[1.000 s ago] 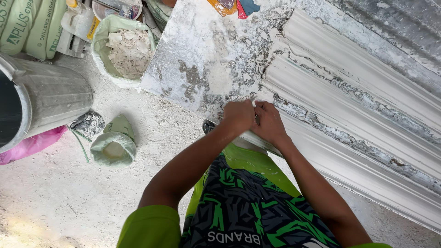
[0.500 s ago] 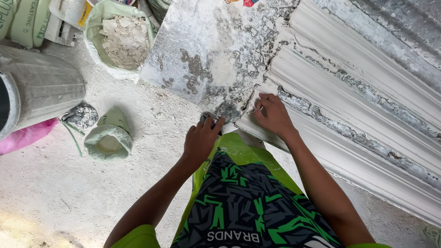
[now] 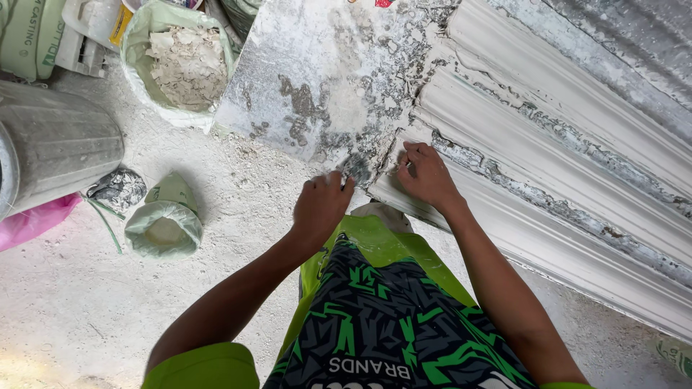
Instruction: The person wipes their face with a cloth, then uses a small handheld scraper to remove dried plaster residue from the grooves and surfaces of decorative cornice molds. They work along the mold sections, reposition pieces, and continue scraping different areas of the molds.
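Scraper [image 3: 355, 167] at left hand [image 3: 321, 205] fingertips, beside plaster moulding [image 3: 548, 180].

— What colours are showing on the long moulding [image 3: 548, 166]?

— It is showing white, with grey, flaky streaks running along its grooves. The flat slab [image 3: 324, 79] beside it is looking pale grey, blotched with darker patches and white crumbs.

— And the clothing?

— The shorts [image 3: 389, 324] are showing lime green, overlaid with a black panel carrying jagged green and grey shapes.

— The sacks?

— The open sack [image 3: 180, 57] is looking pale green, holding off-white lumps. The small rolled-down bag [image 3: 166, 223] is looking the same pale green.

— Anything brighter?

— A pink sheet [image 3: 32, 223] is peeking out beneath the dusty grey bin [image 3: 58, 144]. The floor [image 3: 86, 310] is looking chalky white.
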{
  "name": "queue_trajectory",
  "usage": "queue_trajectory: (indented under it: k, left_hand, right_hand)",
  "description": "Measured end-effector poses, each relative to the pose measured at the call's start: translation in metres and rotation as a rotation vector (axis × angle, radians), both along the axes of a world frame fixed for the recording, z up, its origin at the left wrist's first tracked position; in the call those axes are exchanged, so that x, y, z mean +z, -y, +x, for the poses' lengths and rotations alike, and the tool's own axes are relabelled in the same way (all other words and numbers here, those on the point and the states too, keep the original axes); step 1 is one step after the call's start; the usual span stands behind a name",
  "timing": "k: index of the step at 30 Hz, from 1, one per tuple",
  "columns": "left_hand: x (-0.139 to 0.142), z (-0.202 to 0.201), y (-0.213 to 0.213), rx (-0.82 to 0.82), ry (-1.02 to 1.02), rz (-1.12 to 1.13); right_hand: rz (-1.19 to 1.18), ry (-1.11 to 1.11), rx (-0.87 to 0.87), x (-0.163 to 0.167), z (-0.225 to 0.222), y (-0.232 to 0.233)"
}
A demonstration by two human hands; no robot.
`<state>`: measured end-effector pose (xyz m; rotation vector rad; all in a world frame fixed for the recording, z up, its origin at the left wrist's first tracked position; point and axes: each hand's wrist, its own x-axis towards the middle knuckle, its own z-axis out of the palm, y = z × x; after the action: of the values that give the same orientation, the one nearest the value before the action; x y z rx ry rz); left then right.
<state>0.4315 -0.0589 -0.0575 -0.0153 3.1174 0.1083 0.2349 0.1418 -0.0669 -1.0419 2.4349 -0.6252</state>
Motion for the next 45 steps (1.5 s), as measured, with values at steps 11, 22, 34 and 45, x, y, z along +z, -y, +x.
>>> queue_trajectory:
  k: [11, 22, 34, 45]
  left_hand:
    - [-0.024, -0.021, -0.019, 0.048, -0.028, 0.074]
    - [-0.033, -0.056, -0.023, 0.091, -0.051, 0.167]
    - [0.007, 0.037, 0.013, 0.018, 0.139, 0.013]
    - [-0.02, 0.0, -0.012, 0.093, 0.217, 0.116]
  right_hand:
    - [0.043, 0.036, -0.032, 0.002, 0.001, 0.002]
    - [-0.005, 0.019, -0.009, 0.0, -0.001, 0.0]
    - [-0.019, 0.019, -0.007, -0.003, -0.001, 0.001]
    - [-0.047, 0.024, -0.012, 0.0, -0.001, 0.001]
